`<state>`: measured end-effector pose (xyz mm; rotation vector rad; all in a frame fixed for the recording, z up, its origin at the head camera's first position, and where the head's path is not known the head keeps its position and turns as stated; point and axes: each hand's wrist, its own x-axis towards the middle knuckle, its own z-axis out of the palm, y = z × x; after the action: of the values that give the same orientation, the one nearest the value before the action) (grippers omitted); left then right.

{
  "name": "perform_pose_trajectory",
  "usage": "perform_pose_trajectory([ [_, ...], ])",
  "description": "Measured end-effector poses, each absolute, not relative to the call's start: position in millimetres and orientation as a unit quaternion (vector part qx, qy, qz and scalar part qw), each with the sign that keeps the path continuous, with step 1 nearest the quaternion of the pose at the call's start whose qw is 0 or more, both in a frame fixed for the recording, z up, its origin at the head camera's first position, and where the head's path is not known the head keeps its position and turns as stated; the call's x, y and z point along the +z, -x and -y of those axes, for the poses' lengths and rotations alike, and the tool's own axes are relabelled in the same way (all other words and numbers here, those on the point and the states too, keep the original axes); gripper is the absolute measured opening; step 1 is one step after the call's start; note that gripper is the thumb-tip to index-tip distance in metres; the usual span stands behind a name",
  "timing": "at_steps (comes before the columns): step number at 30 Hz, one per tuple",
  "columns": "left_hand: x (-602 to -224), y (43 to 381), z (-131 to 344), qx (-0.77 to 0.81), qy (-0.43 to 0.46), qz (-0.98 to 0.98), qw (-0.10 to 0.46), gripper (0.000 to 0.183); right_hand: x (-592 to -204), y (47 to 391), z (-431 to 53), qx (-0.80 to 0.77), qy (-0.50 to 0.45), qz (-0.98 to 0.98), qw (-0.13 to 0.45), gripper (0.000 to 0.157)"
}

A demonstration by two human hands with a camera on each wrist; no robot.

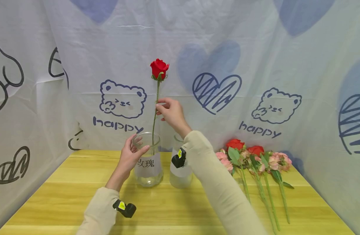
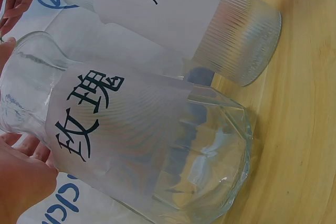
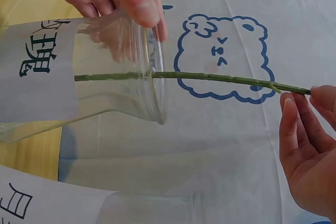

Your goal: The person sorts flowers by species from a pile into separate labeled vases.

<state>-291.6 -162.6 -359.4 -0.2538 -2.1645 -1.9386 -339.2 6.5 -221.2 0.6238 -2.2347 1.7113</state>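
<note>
A single red rose point(image 1: 159, 69) stands nearly upright, its stem pinched between the thumb and fingers of my right hand point(image 1: 172, 112). The lower stem point(image 3: 113, 76) passes through the mouth of a glass vase point(image 1: 149, 181) and reaches down inside, its end hidden behind a white label with dark characters. My left hand point(image 1: 129, 156) grips that vase around the neck, thumb in front and fingers behind. In the right wrist view the pinching fingers point(image 3: 310, 129) are some way above the rim. Beside it stands a second, ribbed glass vase point(image 2: 239, 35), also labelled.
Red roses point(image 1: 235, 144) and pink flowers point(image 1: 281, 161) with long green stems lie on the right of the yellow wooden table point(image 1: 65, 202). A white cloth backdrop point(image 1: 156, 39) with printed bears and hearts hangs behind the table.
</note>
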Motion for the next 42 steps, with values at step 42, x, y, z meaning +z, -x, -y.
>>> perform_pose_trajectory([
  [42,-359.2,290.6,161.9,-0.663,0.084,0.736,0.109,0.086,-231.4,344.9,-132.7,0.490,-0.172,0.852,0.063,0.034],
])
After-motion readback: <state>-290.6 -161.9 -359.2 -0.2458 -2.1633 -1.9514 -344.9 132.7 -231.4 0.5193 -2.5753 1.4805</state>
